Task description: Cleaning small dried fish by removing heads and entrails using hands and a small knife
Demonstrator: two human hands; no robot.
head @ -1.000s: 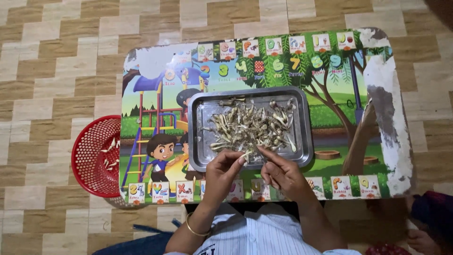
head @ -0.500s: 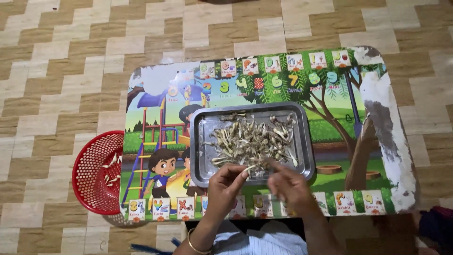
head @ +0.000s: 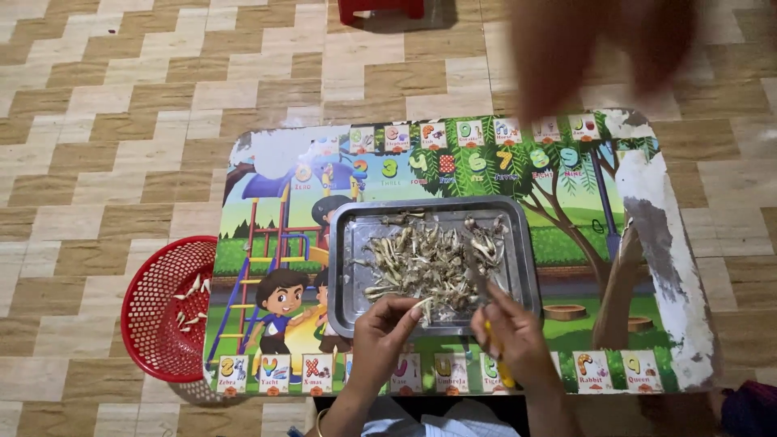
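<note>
A rectangular metal tray (head: 343, 267) sits on a small table (head: 583, 243) with a colourful cartoon print. A pile of small dried fish (head: 429, 257) lies in the tray. My left hand (head: 380, 333) is at the tray's front edge, its fingertips pinched on one small fish from the pile. Just to the right, my right hand (head: 515, 340) is closed around a small knife with a yellow handle (head: 503, 374). The blade points up into the pile.
A red plastic basket (head: 162, 317) stands on the tiled floor at the table's left, with several pale fish bits inside. Part of a red stool (head: 380, 10) shows at the top edge. A dark blurred shape (head: 599, 48) covers the upper right.
The view has tilted, so the table sits lower and further right in frame. Both hands stay at the tray's front edge. The blurred shape has come in at the top right.
</note>
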